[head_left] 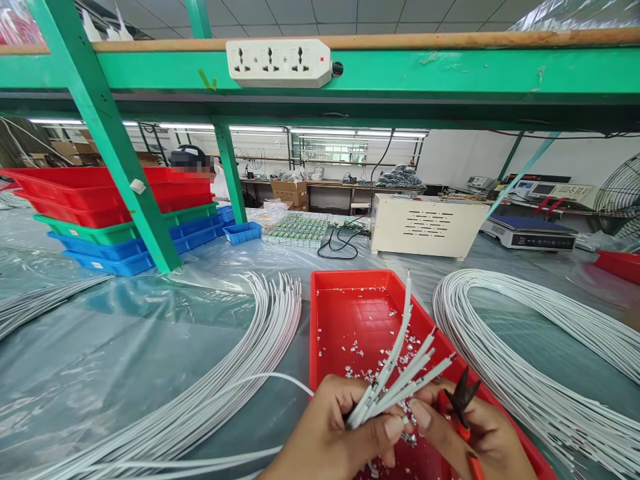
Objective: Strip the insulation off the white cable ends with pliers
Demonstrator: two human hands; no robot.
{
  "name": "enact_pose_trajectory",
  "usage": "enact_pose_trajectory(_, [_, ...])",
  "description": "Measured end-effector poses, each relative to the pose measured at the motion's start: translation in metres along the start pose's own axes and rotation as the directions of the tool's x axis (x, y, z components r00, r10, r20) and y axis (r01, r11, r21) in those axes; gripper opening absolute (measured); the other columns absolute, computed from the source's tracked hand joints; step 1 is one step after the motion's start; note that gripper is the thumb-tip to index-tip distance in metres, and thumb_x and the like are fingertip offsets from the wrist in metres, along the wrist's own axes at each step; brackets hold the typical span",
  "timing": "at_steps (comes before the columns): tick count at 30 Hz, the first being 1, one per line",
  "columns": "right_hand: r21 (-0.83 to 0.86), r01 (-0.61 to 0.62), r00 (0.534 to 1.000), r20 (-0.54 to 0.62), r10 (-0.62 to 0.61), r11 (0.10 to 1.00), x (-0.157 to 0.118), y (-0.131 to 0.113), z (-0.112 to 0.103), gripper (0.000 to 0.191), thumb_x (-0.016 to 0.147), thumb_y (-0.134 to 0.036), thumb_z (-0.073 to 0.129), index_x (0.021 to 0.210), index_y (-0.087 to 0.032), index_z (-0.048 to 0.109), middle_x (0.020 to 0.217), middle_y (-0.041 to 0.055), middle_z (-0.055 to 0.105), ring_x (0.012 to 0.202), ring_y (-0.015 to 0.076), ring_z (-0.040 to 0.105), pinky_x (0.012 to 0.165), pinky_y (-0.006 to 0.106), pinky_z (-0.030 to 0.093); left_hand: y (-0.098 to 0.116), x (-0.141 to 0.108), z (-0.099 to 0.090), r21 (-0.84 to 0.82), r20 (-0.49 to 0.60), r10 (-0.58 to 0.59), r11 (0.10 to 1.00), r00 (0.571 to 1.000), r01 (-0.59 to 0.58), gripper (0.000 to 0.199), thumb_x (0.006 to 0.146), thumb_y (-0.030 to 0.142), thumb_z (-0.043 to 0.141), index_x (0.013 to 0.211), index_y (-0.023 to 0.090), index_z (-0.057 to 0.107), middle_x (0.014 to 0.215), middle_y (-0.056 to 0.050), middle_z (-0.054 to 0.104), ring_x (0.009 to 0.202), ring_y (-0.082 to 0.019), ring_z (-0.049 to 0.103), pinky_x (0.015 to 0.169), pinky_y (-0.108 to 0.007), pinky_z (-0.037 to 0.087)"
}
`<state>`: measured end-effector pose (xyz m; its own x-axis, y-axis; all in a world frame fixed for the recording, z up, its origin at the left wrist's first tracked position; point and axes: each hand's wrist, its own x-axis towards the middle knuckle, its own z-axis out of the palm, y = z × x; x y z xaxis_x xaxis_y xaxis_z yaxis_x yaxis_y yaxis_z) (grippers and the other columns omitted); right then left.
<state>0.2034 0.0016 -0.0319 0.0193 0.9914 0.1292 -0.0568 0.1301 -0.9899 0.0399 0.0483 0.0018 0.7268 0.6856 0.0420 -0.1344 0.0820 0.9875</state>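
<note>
- Cable ends, white, a small fan [395,373]: gathered in the left hand, above the near part of the tray; several tips show dark or reddish wire.
- Left hand [335,433]: fingers closed round the fan's base, thumb pressed along it.
- Right hand [460,433]: just beside the left, curled around cutters [464,432] with orange handles; thumb and forefinger close to a short cable end below the fan. Whether they pinch it cannot be told.
- Red tray [326,320]: beneath and beyond both hands; strewn with silvery scraps [355,347].
- Progress, done: scraps and bared tips suggest, as a judgement, that a number of ends have been worked.
- Progress, left: the held fan appears still in hand, so the work is judged partway; how many ends remain cannot be counted.
- Left cable bundle [270,333]: to the left of the hands, curving away; state of its tips too small to tell.
- Right cable bundle [480,347]: to the right of the hands, looped; dark and reddish specks at its near ends.
- Orientation: the fan's long axis rises from the left hand, away from the wearer and rightward; tips splayed, the longest nearest upright.
</note>
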Motion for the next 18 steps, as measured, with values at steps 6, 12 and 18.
enact_pose_trajectory(6, [0.067, -0.070, 0.997, 0.034, 0.068, 0.995, 0.006, -0.003, 0.003, 0.018, 0.070, -0.035, 0.070, 0.063, -0.020, 0.061, 0.061, -0.0015, 0.058, 0.056, 0.0134, 0.051, 0.055, 0.021, 0.044, 0.003, -0.001, 0.000, -0.010, 0.015, 0.027, 1.000, 1.000, -0.026, 0.021, 0.079, 0.032, 0.060, 0.079, 0.015, 0.072, 0.062, 0.000, 0.057, 0.060, -0.008, 0.050, 0.060, -0.018, 0.037])
enact_pose_trajectory(12, [-0.064, 0.020, 0.982, -0.185, -0.032, 0.998, 0.006, -0.001, -0.021, 0.027, 0.078, -0.045, 0.058, 0.081, -0.019, 0.062, 0.061, 0.0024, 0.061, 0.057, 0.0206, 0.061, 0.049, 0.027, 0.048, 0.004, 0.001, -0.003, -0.015, -0.177, -0.141, 0.990, 0.974, 0.140, 0.022, 0.074, 0.035, 0.064, 0.072, 0.013, 0.064, 0.051, 0.002, 0.058, 0.035, -0.002, 0.031, 0.035, -0.016, 0.022])
enact_pose_trajectory(18, [-0.916, 0.245, 0.689, -0.066, -0.721, 0.318, 0.003, -0.015, -0.040, 0.015, 0.076, -0.036, 0.063, 0.074, -0.022, 0.060, 0.062, 0.0003, 0.064, 0.056, 0.0205, 0.061, 0.074, 0.041, 0.042, 0.005, 0.000, -0.006, -0.144, -0.268, -0.205, 0.975, 0.941, 0.172, 0.019, 0.070, 0.030, 0.067, 0.075, 0.013, 0.060, 0.053, 0.001, 0.065, 0.028, 0.000, 0.030, 0.032, -0.016, 0.016])
